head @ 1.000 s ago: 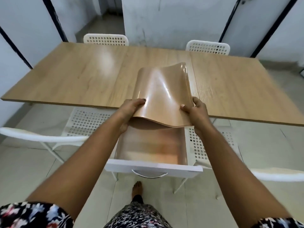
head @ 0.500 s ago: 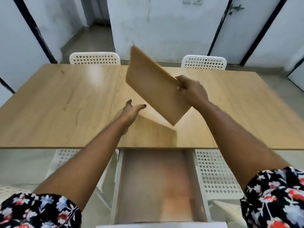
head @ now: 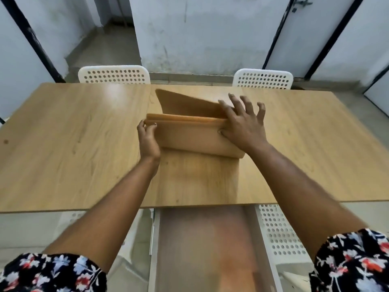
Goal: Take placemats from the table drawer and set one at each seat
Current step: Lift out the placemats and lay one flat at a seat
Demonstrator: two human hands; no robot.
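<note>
The wide light-wood rectangular surface fills the middle of the view, its near edge running across at 6 o'clock. Below that edge the open white drawer juts toward the person, its tan interior blurred (what lies inside cannot be told). Two white perforated plastic chairs stand at the far side, one at 11 o'clock and one at 1 o'clock; another perforated white seat shows just right of the drawer at 5 o'clock.

Near the centre of the surface sits the stack of tan, glossy, flexible placemats, its near part touching the wood and bowed, its far part raised with a dark shadow behind it toward 12 o'clock. Layered edges show along the top of the stack.

The right hand lies over the stack's right end, its fingers spread wide and loose above the far edge, thumb pressed on the near face. The left hand is at the stack's left end, its fingers curled close, pinching the corner of the mats. Both forearms reach in from 7 and 5 o'clock, with dark floral sleeves at the bottom corners
</note>
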